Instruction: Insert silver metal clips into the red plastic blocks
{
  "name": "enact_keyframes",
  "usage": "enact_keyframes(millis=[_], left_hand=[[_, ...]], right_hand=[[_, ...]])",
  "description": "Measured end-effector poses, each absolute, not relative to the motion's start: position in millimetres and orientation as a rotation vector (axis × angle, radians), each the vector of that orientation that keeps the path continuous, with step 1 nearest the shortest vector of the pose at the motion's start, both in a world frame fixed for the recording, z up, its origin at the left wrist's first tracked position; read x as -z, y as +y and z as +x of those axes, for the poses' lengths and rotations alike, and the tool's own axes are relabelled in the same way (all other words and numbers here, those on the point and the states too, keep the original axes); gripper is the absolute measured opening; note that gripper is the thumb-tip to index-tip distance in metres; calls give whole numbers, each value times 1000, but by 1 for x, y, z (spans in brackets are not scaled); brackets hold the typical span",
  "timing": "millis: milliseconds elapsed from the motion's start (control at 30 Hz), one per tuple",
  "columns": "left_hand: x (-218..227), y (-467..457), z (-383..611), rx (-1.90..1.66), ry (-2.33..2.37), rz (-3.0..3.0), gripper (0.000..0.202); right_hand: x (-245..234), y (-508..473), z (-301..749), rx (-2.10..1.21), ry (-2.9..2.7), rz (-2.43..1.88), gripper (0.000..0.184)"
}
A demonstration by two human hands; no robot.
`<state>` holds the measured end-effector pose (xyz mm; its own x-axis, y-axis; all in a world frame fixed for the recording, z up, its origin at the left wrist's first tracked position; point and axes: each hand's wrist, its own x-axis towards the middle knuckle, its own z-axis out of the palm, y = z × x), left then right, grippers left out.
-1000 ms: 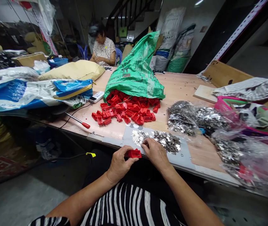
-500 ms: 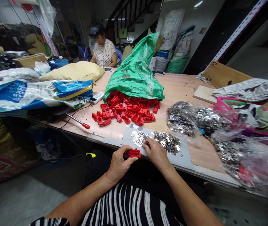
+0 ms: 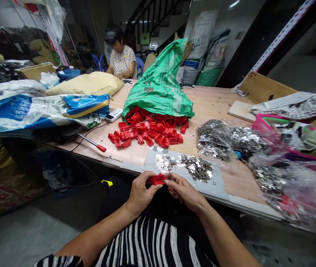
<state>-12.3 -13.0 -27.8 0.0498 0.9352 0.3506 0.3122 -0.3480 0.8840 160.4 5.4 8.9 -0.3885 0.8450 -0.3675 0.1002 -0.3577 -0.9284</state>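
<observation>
My left hand is closed on a small red plastic housing, gripping its left end between thumb and fingers just off the table's front edge. My right hand is pinched at the housing's right end; a thin greyish sliver shows at its fingertips, too small to make out. Just beyond the hands, a bright pile of small flat metal pieces and a darker metal pile lie on a grey sheet. Farther back, many similar red housings spill from a green woven sack.
A screwdriver-like rod with a red handle lies left. Clear bags of metal pieces and a pink basket stand right. Blue-white sacking covers the left side. Another person sits across the table.
My right hand has moved from the edge of the bright metal pile back to the red housing's right end. My left hand still holds the housing, nearly in place.
</observation>
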Motion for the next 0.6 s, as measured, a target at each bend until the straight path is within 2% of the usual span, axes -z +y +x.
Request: enact_keyframes(millis=[267, 600], left_hand=[[23, -18, -10, -1398, 1199, 2006, 20], [24, -23, -9, -1455, 1131, 2008, 23]], right_hand=[[1, 1, 158, -1877, -1145, -1237, 23], [17, -4, 158, -1839, -1132, -1043, 22]])
